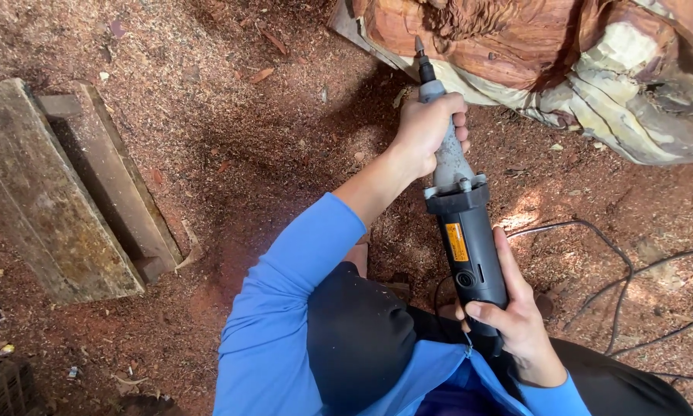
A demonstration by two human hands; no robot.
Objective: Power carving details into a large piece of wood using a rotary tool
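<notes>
The carved log (593, 69) runs off the top and right edges, and the left hand (431, 127) hides the grinder (462, 223) neck.

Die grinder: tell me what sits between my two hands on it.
In the head view, between left hand and right hand lie the die grinder's grey neck, collar and black body.

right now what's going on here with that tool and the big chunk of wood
A person in blue sleeves holds a long electric die grinder with both hands. The left hand grips the slim neck near the tip; the right hand wraps the dark rear body. The pointed bit sits at the edge of a large reddish carved log. Sawdust covers the ground, and cables trail to the right.
</notes>
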